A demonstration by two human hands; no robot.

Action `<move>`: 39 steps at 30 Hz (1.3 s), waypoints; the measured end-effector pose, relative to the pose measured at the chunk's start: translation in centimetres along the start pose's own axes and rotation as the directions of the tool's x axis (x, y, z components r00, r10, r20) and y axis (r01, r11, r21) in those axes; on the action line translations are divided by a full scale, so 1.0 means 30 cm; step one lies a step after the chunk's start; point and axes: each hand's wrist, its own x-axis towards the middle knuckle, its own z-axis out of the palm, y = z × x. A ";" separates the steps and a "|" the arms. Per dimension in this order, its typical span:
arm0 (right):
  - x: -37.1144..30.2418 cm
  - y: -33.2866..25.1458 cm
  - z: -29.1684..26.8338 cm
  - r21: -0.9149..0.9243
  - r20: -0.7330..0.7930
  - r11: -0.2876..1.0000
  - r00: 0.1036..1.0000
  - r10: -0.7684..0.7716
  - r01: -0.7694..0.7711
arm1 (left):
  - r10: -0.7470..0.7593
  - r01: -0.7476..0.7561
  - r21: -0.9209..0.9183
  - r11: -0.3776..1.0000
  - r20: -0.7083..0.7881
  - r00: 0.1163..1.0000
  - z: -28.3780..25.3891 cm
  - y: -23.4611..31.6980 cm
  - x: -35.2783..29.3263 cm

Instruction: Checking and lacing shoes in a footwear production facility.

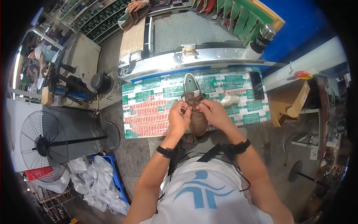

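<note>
A brown shoe (197, 121) with a grey-green insole lies lengthwise on the worktable (149, 108), its toe toward me. My left hand (179, 117) pinches the shoe's lace on the left side of the eyelets. On the right side, my right hand (214, 112) grips the lace as well. Both hands meet over the middle of the shoe, and the lace ends are mostly hidden by my fingers. Black bands sit on both wrists.
The tabletop is covered with green, white and red printed sheet. A black phone (256, 85) and a crumpled white wad (229, 99) lie to the right. A metal conveyor machine (186, 52) stands behind. A floor fan (43, 143) and white bags (93, 179) are at left. Another person's hands (137, 4) hold shoes at the top.
</note>
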 end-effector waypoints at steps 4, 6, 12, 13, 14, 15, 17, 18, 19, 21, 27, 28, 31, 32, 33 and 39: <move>0.002 -0.095 -0.034 -0.432 -0.257 0.878 0.905 -0.339 0.206 | -0.123 0.136 -0.283 0.950 0.064 0.990 -0.006 -0.066 -0.022; -0.006 -0.092 -0.012 -0.441 -0.169 0.863 0.921 -0.350 0.247 | -0.183 0.236 -0.449 0.862 0.159 0.970 0.026 -0.073 -0.083; -0.018 -0.083 0.035 -0.585 0.017 0.741 0.919 -0.395 0.329 | -0.240 0.292 -0.446 0.846 0.171 0.956 -0.008 -0.034 -0.162; -0.034 -0.076 0.038 -0.533 -0.037 0.762 0.890 -0.455 0.367 | -0.243 0.295 -0.446 0.845 0.170 0.955 -0.013 -0.038 -0.168; -0.028 -0.068 0.035 -0.531 -0.031 0.763 0.891 -0.452 0.368 | -0.238 0.293 -0.451 0.843 0.175 0.955 -0.019 -0.042 -0.164; -0.027 -0.047 0.035 -0.420 -0.119 0.856 0.916 -0.383 0.303 | -0.242 0.302 -0.455 0.837 0.186 0.952 -0.019 -0.051 -0.172; -0.023 0.003 0.043 -0.218 -0.249 0.958 0.939 -0.239 0.186 | -0.272 0.336 -0.588 0.736 0.198 0.942 0.000 -0.083 -0.142; -0.013 0.039 0.043 -0.137 -0.279 0.974 0.936 -0.214 0.182 | -0.245 0.314 -0.587 0.747 0.197 0.949 0.000 -0.103 -0.119; -0.010 0.047 0.029 -0.019 -0.238 0.996 0.967 -0.092 0.090 | -0.339 0.383 -0.553 0.740 0.185 0.923 -0.019 -0.048 -0.087; -0.026 0.034 0.008 0.155 -0.334 0.971 0.934 -0.124 0.184 | -0.307 0.384 -0.586 0.714 0.232 0.923 -0.049 0.004 -0.033; -0.067 0.070 0.046 0.237 -0.279 0.972 0.958 0.065 0.003 | -0.273 0.353 -0.550 0.757 0.225 0.935 -0.054 -0.038 -0.007; -0.073 0.081 0.039 0.234 -0.284 0.972 0.957 0.064 0.004 | -0.189 0.283 -0.481 0.830 0.236 0.953 -0.049 -0.012 -0.007; -0.094 0.071 0.054 0.487 -0.218 0.869 0.951 0.219 -0.089 | 0.003 0.061 -0.291 0.955 0.215 0.977 -0.056 0.058 -0.022; -0.110 0.071 0.054 0.530 -0.191 0.842 0.953 0.235 -0.101 | 0.113 -0.078 -0.174 0.982 0.199 0.973 -0.051 0.088 -0.028; -0.118 0.069 0.051 0.572 -0.166 0.813 0.954 0.249 -0.112 | 0.119 -0.089 -0.142 0.986 0.221 0.968 -0.055 0.129 -0.025; -0.141 0.008 0.040 0.419 -0.211 0.903 0.958 0.194 -0.091 | 0.306 -0.299 -0.070 0.952 0.121 0.944 0.000 0.074 0.023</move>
